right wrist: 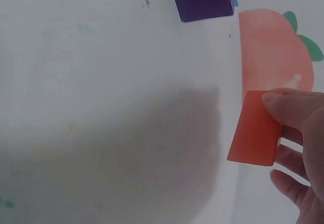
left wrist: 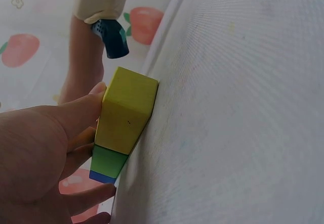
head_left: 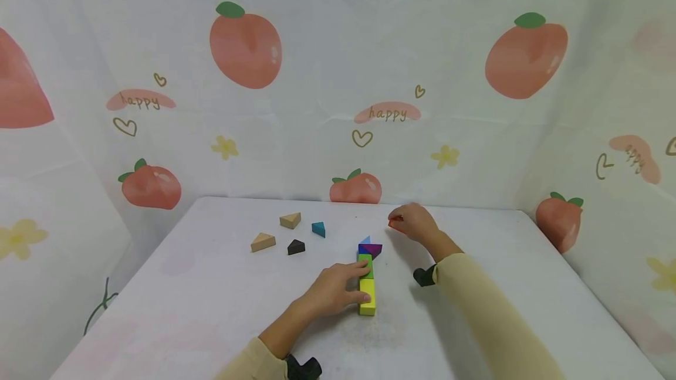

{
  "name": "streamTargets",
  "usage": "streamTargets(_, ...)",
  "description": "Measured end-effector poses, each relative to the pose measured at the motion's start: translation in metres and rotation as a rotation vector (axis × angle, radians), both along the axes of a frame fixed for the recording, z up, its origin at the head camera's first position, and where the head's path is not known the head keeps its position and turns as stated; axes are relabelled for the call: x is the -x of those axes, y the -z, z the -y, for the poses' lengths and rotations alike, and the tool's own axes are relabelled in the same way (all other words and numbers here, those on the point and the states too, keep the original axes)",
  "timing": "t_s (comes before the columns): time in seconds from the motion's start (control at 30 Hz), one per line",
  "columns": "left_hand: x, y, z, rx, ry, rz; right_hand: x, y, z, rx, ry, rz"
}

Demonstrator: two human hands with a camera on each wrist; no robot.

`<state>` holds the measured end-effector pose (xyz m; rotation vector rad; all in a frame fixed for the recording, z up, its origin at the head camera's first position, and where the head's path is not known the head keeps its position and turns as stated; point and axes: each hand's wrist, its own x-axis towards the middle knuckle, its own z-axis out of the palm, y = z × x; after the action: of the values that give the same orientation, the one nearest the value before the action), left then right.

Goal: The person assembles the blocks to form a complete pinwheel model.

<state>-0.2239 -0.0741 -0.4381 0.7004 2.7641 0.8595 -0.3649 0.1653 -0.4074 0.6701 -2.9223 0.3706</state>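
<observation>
Nearest to me, I had the left hand resting against a short row of blocks. Its thumb was on the yellow block and a finger was on the green block. Its fingers were a bit apart, and it didn't look like a tight squeeze. The yellow block lay at the near end of the row, on the tabletop. The green block touched its far end. Next came the blue block, right behind the green one, with the purple block beside it, poking out to the right. I'd say that bit was done, because the pieces sat close and neat.

A little farther and off to the left, the black block and the near wood block lay loose. Just past the blue and purple ones, the light blue block showed its pointy tip; I couldn't tell if it touched them. Farther off on the left were the teal block and the far wood block, loose too.

On the far right, I had the right hand with its thumb and fingers pinched on the red block, well apart from the row. I couldn't be sure it was off the tabletop. I guessed the work was about halfway: five blocks grouped, the red one not placed yet, and four loose ones left, if all were needed.
</observation>
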Motion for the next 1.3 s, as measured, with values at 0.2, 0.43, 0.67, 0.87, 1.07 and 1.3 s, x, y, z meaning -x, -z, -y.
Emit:
streamTargets(0.2,0.001,0.0,-0.001,0.002,-0.002,0.003,0.003,0.006,0.013,-0.007,0.002,-0.007)
streamTargets(0.43,0.0,-0.002,0.0,0.004,-0.008,-0.003,0.002,0.008,0.027,0.007,-0.026,-0.01)
streamTargets(0.67,-0.001,-0.003,0.0,-0.007,0.004,0.008,0.003,0.015,0.037,0.021,0.004,0.054)
streamTargets(0.87,-0.001,-0.003,-0.001,-0.008,0.008,0.006,0.005,0.019,0.042,0.014,0.026,0.081)
streamTargets(1.07,0.0,-0.002,0.0,-0.008,0.006,0.009,0.002,0.014,0.038,0.039,0.018,0.102)
streamTargets(1.3,0.001,0.0,0.0,-0.004,0.01,-0.001,-0.003,0.007,0.022,0.15,0.03,0.162)
